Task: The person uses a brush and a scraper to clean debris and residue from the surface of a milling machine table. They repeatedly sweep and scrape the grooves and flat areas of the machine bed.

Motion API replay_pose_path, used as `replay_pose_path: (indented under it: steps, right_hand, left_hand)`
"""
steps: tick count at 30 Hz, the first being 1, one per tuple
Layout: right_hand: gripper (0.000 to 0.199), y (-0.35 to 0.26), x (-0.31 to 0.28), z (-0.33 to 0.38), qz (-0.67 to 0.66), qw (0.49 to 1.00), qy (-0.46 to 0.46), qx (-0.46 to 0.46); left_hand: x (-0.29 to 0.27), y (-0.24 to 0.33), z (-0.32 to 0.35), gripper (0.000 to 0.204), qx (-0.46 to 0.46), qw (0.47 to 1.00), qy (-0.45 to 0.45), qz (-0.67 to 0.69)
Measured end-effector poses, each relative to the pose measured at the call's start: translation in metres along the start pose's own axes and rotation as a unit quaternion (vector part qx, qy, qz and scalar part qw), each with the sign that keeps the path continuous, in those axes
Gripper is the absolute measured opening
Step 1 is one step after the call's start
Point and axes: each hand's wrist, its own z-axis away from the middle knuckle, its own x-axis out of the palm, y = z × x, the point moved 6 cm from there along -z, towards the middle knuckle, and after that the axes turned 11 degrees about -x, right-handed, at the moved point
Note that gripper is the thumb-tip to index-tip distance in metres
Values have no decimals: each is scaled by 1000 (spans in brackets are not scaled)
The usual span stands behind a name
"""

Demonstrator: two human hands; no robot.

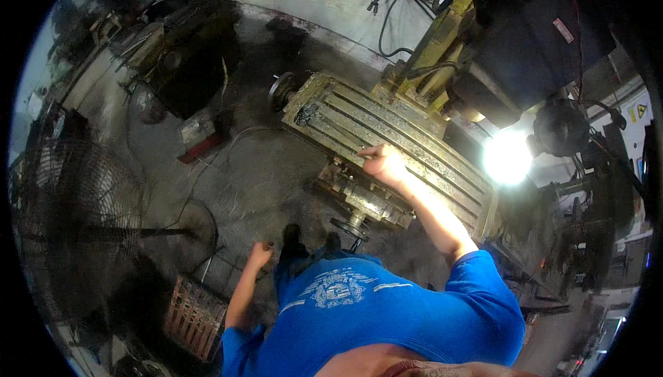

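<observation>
My right hand (384,166) reaches over the slotted metal table (387,120) of a milling machine, near its front edge. Its fingers are mostly curled, with the forefinger stretched toward the table's left end. A thin dark line runs on from the fingertips along the table; whether it is a slim tool in my grip or a slot's edge is unclear. Dark metal chips (304,114) lie at the left end. Low beside my body hangs my left hand (260,255), away from the machine, its fingers loosely curled and nothing visible in them.
A handwheel (280,92) sticks out at the table's left end; another crank (351,228) is in front of my body. A bright lamp (507,156) glares at right. At left stand a large fan (90,204) and a slatted crate (195,316). A cable crosses the floor.
</observation>
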Motion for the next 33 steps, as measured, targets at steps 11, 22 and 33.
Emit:
replay_pose_path:
  steps: [11,22,33]
  right_hand:
    - [44,-65,25,11,135,989,46,23]
    - [38,-131,41,39,133,987,87,-3]
    - [34,-7,-11,157,-303,922,207,125]
  left_hand:
    - [-126,319,32,32,398,909,121,28]
    - [-120,406,5,32,397,856,-69,325]
    - [-181,337,-23,31,323,921,150,161]
